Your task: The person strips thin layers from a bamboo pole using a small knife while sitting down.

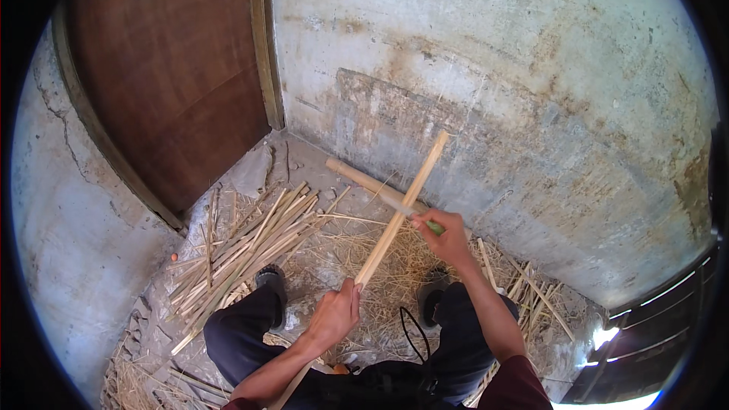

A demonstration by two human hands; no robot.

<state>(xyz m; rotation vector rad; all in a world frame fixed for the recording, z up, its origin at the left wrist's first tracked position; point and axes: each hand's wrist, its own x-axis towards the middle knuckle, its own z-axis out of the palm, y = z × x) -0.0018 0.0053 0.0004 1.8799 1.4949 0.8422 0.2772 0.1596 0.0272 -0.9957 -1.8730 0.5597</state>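
Bamboo strip [400, 212], pale and long, slanting through mid-frame from lower left to upper right. Left hand [334, 317] wrapped around its lower part, fingers pressed together on it. Right hand [446, 237] higher up, fingers clenched on a green-handled knife [410, 212] laid against the strip. Probably light, stiff, splintery; best gripped low, clear of the blade. Split strips [250, 247] piled centre-left on the floor [304, 163]

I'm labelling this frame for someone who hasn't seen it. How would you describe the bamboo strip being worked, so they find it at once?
Start at the grey concrete wall and look down to the strewn floor before it. One long pale bamboo strip rises slanting toward the wall, gripped low by the left hand, with the right hand against it higher up. Unlike the pile of strips lying flat, it is raised.
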